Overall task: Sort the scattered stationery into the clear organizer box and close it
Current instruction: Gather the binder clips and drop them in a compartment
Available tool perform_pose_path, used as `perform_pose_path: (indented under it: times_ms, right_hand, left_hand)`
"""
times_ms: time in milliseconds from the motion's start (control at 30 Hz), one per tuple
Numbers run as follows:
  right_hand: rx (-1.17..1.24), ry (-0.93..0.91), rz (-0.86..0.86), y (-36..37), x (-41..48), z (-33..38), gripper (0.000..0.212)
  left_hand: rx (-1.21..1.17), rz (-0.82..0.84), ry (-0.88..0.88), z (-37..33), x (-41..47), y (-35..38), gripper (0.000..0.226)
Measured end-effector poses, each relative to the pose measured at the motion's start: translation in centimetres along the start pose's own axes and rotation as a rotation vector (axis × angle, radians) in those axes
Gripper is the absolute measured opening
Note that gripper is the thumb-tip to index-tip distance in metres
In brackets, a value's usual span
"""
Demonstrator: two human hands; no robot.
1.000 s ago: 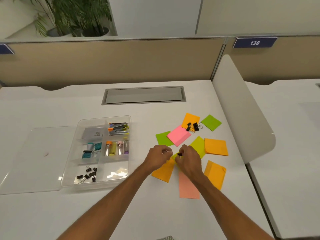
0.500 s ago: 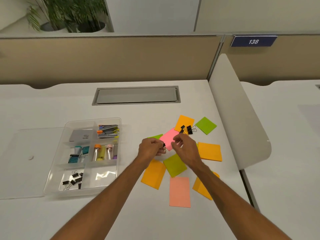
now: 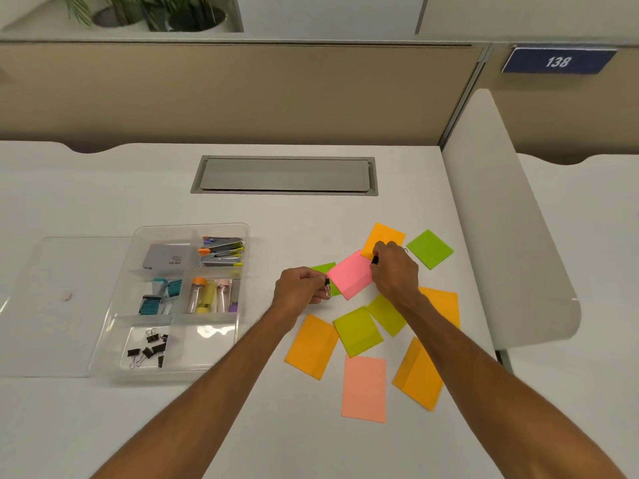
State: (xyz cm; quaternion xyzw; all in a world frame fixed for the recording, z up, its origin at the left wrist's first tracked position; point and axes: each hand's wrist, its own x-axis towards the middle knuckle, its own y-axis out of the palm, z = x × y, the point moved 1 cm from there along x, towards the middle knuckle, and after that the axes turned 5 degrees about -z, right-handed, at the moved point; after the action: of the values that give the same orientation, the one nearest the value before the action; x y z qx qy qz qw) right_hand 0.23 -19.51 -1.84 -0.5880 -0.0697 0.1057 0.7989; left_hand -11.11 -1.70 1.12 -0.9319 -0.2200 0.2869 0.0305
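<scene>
The left hand (image 3: 300,286) pinches a black binder clip (image 3: 327,284) between thumb and curled fingers, its wire handles hanging below the fingertips. The hand hovers just above the desk (image 3: 103,188), beside the left corner of a pink sticky note (image 3: 351,276).

The right hand (image 3: 394,269) reaches farther out, fingers curled down and gripping a second binder clip (image 3: 375,260), only a black sliver of which shows, at the near edge of an orange sticky note (image 3: 383,235).

Around the hands, toward the desk's right edge, lie more loose notes: a green note (image 3: 429,248) far right, two yellow-green notes (image 3: 358,330) overlapping under the right wrist, a salmon note (image 3: 363,388) nearest the front edge, and further orange ones.

The clear organizer box (image 3: 193,225) sits open, well apart on the left half of the desk. Its near-left compartment holds loose binder clips (image 3: 148,350), and its far-right one holds staplers (image 3: 221,252). Its clear lid (image 3: 52,305) lies flat, touching the box's left side.
</scene>
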Motion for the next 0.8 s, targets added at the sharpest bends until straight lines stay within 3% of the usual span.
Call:
perform_pose_path:
  times_ms: [233,367,667,800]
  right_hand:
    - [0.029,-0.029,-0.014,0.3,0.0,-0.2,0.016]
    - [0.092,-0.036,-0.033,0.0,-0.3,0.3,0.029]
    - [0.589,-0.074,-0.057,-1.1,-3.5,6.8,0.017]
    - [0.767,-0.121,0.028,-1.4,-5.5,11.5,0.013]
  left_hand:
    - [-0.024,0.013,-0.007,0.2,-0.1,-0.5,0.01]
    - [-0.048,0.003,0.001,0.2,-0.5,-1.6,0.011]
    - [-0.09,-0.017,0.07,0.2,-2.5,-6.4,0.021]
    - [-0.144,-0.085,0.11,0.9,-3.7,-9.9,0.016]
